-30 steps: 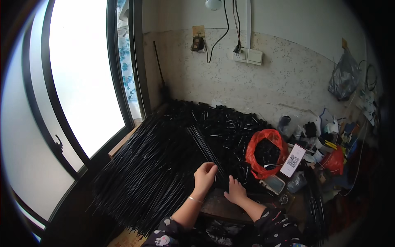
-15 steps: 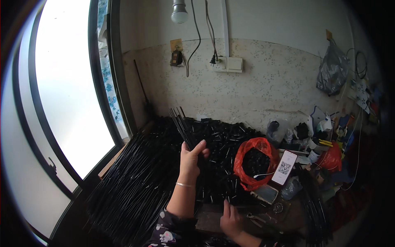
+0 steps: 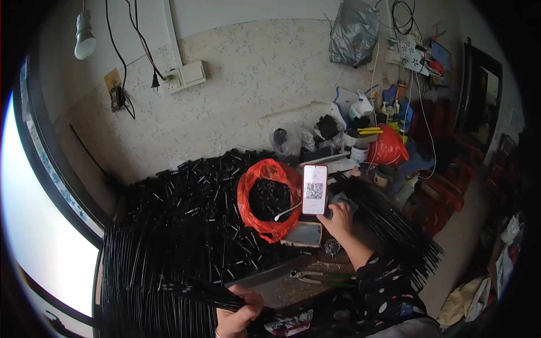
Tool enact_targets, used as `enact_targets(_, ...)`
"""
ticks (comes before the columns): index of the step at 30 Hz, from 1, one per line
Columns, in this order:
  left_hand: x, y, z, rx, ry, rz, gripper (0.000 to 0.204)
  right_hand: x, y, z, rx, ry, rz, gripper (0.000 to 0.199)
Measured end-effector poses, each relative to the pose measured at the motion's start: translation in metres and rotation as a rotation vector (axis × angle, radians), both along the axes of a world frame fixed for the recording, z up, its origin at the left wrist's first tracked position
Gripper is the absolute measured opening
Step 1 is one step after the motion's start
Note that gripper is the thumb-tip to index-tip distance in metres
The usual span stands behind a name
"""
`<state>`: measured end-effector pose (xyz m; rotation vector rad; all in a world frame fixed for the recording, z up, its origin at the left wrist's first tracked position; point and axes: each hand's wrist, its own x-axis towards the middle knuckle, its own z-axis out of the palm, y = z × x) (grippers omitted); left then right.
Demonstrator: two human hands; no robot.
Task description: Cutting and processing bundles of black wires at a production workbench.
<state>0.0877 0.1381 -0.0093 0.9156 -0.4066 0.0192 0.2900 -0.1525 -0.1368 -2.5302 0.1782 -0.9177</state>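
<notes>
Left hand (image 3: 241,312) grasped a bundle of thin black rods (image 3: 197,293), which stuck out leftward from it. Right hand (image 3: 340,218), fingers bent, was by the lower right corner of a white-screened rectangular phone (image 3: 314,188); couldn't tell if gripping. Left of it sat an open red plastic bag (image 3: 244,197).

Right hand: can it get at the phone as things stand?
Probably yes. The right hand is right by the lower right corner of the phone, and nothing covers the screen. The white cable lies on the other side. Whether hand and phone touch, I can't tell.
</notes>
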Motion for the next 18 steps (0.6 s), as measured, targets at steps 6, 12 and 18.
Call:
enact_targets(6,0.002,0.0,-0.022,0.143,0.165,0.107,0.021,0.019,-0.001,0.003,0.01,0.151,-0.055,0.036)
enact_targets(12,0.012,0.0,-0.033,0.181,0.202,0.135,0.026,0.021,-0.004,0.008,0.032,0.191,-0.042,0.039)
enact_targets(18,0.016,0.002,-0.048,0.179,0.235,0.083,0.025,0.022,-0.005,0.012,0.051,0.255,0.007,0.038)
